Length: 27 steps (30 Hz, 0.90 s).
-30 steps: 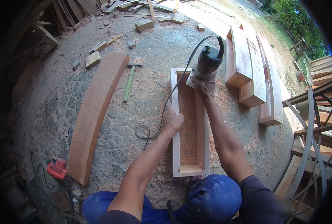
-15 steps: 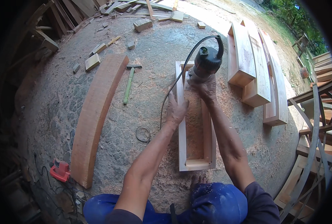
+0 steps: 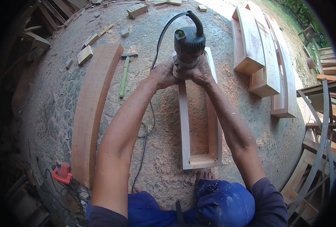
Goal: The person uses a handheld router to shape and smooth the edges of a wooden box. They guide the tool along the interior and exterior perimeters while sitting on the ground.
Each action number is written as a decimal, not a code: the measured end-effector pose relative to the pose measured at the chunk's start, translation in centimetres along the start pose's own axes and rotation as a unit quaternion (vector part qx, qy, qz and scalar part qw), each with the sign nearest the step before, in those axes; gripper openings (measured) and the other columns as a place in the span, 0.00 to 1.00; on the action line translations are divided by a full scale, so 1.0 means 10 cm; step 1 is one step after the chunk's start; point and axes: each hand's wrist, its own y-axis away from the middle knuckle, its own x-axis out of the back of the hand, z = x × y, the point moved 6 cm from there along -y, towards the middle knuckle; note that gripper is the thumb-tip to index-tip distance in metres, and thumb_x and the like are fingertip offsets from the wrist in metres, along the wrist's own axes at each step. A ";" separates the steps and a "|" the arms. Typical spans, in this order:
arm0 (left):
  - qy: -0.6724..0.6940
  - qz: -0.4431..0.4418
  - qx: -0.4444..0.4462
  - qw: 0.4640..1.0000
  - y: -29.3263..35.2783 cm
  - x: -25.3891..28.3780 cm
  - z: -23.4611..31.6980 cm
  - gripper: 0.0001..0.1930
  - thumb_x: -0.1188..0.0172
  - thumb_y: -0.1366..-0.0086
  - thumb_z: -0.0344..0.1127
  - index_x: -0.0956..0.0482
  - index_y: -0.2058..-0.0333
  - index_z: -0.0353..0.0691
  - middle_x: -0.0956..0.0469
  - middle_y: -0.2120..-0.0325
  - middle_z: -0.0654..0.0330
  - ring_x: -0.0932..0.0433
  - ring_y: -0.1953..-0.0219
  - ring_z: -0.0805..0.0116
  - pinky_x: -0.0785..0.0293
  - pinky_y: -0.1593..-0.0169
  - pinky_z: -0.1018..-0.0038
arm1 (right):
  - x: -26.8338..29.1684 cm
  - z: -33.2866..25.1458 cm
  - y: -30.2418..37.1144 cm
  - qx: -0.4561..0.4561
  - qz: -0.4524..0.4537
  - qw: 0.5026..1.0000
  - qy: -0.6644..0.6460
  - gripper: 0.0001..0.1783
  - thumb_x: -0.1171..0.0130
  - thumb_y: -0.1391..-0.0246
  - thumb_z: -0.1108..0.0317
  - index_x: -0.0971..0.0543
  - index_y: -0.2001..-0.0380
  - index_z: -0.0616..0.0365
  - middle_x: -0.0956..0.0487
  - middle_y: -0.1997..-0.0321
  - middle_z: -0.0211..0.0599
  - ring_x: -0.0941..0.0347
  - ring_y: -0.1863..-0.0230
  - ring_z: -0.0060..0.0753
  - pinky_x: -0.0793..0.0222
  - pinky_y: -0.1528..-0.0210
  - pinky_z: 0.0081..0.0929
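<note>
A trim router (image 3: 190,41) with a black top and a thick cord stands upright at the far end of a long rectangular wooden frame (image 3: 214,140). My right hand (image 3: 201,72) is wrapped round the router's lower body from the right. From the left, my left hand (image 3: 163,74) grips the same base, its fingers partly hidden. The router's bit and its contact with the wood are covered by my hands. The frame lies on the floor in front of me, its near end close to my foot (image 3: 205,175).
Left of the frame lie a green-handled hammer (image 3: 125,75), a thick curved plank (image 3: 94,109) and a red power tool (image 3: 63,173). Several wooden box frames (image 3: 251,41) stand at the right. The power cord (image 3: 140,162) trails between my left arm and the frame. Wood scraps (image 3: 137,10) lie at the back.
My left hand has left the frame's left side and taken hold of the router's base. The router, with my right hand on it, has moved left to the frame's far left corner.
</note>
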 end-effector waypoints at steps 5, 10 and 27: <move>0.001 -0.007 -0.003 1.000 0.07 -0.01 0.11 0.46 0.20 0.44 0.45 0.35 0.31 0.46 0.22 0.38 0.51 0.24 0.35 0.54 0.27 0.33 0.60 | -0.01 -0.01 0.08 0.011 0.037 0.999 0.020 0.52 0.20 0.57 0.68 0.40 0.32 0.53 0.22 0.38 0.35 0.23 0.41 0.30 0.27 0.36 0.32; 0.016 -0.005 -0.058 0.998 0.16 -0.10 0.04 0.41 0.22 0.41 0.41 0.34 0.32 0.46 0.23 0.39 0.53 0.23 0.38 0.58 0.26 0.35 0.62 | -0.07 -0.04 0.20 0.016 0.023 0.999 -0.036 0.51 0.20 0.56 0.66 0.40 0.33 0.55 0.22 0.38 0.35 0.24 0.40 0.30 0.28 0.35 0.31; 0.004 0.027 -0.077 0.997 1.12 -0.59 0.41 0.39 0.23 0.42 0.39 0.30 0.33 0.45 0.27 0.36 0.51 0.29 0.32 0.51 0.33 0.29 0.58 | -0.25 -0.23 1.27 0.004 0.021 0.998 0.062 0.57 0.19 0.57 0.58 0.42 0.29 0.54 0.23 0.36 0.39 0.24 0.37 0.35 0.28 0.34 0.34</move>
